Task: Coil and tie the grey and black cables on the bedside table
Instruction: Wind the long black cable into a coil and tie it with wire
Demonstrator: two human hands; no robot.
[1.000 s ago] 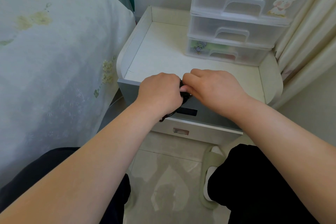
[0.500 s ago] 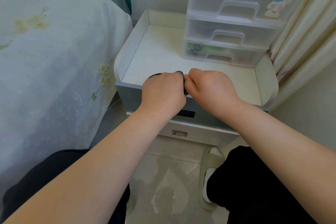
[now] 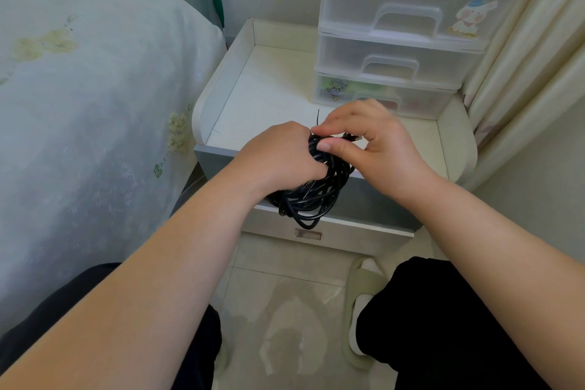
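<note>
Left grip (image 3: 278,152) (right (image 3: 373,142) too) around black cable (image 3: 311,196)

Bare forearms, no sleeves; black trousers (image 3: 443,326) on both legs; pale green slipper (image 3: 357,275) over white sock (image 3: 356,336).

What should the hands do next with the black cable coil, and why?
Probably wind the thin tie end round the top of the black cable coil. The left hand grips the bundle there, the right hand pinches at the same spot, and the loops hang loose below.
</note>
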